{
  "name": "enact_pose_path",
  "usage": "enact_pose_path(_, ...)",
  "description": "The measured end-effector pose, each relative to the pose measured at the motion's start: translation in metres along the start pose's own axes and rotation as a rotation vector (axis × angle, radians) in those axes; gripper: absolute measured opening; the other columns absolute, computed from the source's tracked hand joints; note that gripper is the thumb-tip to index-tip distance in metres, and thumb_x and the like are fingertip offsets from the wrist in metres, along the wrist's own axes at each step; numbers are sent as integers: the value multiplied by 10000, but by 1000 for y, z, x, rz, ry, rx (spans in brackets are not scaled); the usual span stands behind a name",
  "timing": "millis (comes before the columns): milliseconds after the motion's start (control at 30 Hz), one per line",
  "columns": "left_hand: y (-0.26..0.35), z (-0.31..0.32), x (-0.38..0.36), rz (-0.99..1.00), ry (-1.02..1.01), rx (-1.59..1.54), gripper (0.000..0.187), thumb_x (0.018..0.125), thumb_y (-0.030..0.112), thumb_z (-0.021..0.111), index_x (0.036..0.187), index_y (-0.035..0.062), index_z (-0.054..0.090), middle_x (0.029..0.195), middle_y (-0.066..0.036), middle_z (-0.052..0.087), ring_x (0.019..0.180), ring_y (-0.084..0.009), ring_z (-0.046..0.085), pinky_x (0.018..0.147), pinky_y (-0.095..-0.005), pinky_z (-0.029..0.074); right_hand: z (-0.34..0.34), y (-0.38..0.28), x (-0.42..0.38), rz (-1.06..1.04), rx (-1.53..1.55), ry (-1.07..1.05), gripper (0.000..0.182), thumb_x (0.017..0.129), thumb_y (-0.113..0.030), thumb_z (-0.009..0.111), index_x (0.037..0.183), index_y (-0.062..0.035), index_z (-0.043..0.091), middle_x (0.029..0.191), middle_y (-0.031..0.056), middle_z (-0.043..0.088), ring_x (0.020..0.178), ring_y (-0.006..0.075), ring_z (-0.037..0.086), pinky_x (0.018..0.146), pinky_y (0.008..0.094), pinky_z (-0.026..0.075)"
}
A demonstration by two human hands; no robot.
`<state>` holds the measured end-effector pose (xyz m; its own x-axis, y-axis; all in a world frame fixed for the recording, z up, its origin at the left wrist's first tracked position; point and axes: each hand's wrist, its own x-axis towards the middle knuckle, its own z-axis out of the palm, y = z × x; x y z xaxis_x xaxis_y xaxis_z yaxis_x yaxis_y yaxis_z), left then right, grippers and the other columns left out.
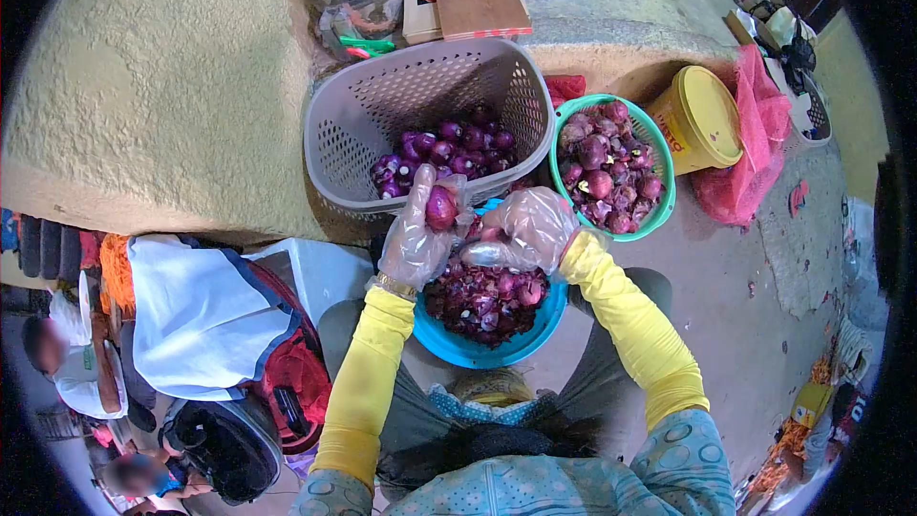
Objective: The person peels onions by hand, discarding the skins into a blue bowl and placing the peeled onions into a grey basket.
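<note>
My left hand (417,234), in a clear plastic glove, grips a red onion (441,208) between thumb and fingers. Close by on the right is my gloved right hand (531,229), its fingers curled in; what they hold, if anything, is hidden. Below both hands a blue basin (478,355) contains onion skins (475,306) and some onions. Just beyond the left hand stands a grey perforated basket (334,148) with peeled, shiny purple onions (458,145) in it. A green basket (666,205) right of my right hand holds onions (597,155) with dry skins on.
A yellow lidded bucket (695,119) and a pink mesh sack (745,162) stand at the right. Books (478,0) lie behind the grey basket. White cloth (205,315) covers a bag at left. Other people (143,478) appear at the lower left.
</note>
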<state>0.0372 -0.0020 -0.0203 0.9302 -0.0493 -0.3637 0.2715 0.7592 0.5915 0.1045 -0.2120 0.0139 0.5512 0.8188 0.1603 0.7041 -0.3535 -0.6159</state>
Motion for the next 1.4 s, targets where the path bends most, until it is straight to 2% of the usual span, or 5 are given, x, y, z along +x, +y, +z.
enact_pose_path(333, 2, 20, -12, -73, -133, -6, 465, 1061, 423, 531, 1256, 10, 620, 1243, -129, 652, 1180, -253, 638, 1049, -413, 519, -13, -17, 5, 158, 163, 75, 574, 791, -630, 773, 1212, -242, 740, 965, 114, 758, 888, 368, 723, 785, 445, 562)
enact_pose_path(667, 1, 31, -14, -53, -186, 105, 498, 1072, 371, 489, 1403, 9, 571, 1394, -134, 617, 1271, -236, 603, 1130, -401, 456, -12, -17, 5, 144, 183, 56, 588, 834, -569, 762, 1266, -175, 699, 1097, 159, 740, 986, 379, 713, 849, 461, 557)
enact_pose_path(1067, -4, 7, -6, -137, -43, -68, 412, 1040, 389, 614, 1231, 24, 626, 1167, -124, 672, 1093, -242, 674, 976, -407, 562, -3, -11, 5, 175, 2, -10, 582, 892, -672, 636, 1175, -177, 755, 810, 186, 719, 775, 411, 702, 728, 495, 555)
enact_pose_path(1200, 3, 25, -12, -98, -27, -34, 387, 1051, 419, 600, 1187, 57, 593, 1114, -121, 654, 1005, -263, 676, 992, -432, 576, 0, -8, 3, 93, 19, -67, 573, 881, -697, 635, 901, -144, 784, 688, 178, 676, 684, 407, 679, 661, 502, 533)
enact_pose_path(1400, 1, -4, 2, 10, 14, -263, 456, 1074, 381, 554, 1295, -18, 555, 1212, -172, 616, 1198, -326, 585, 1102, -565, 468, -3, -5, -1, -28, -37, -130, 593, 864, -710, 644, 781, -136, 766, 672, 174, 664, 668, 387, 675, 662, 508, 525)
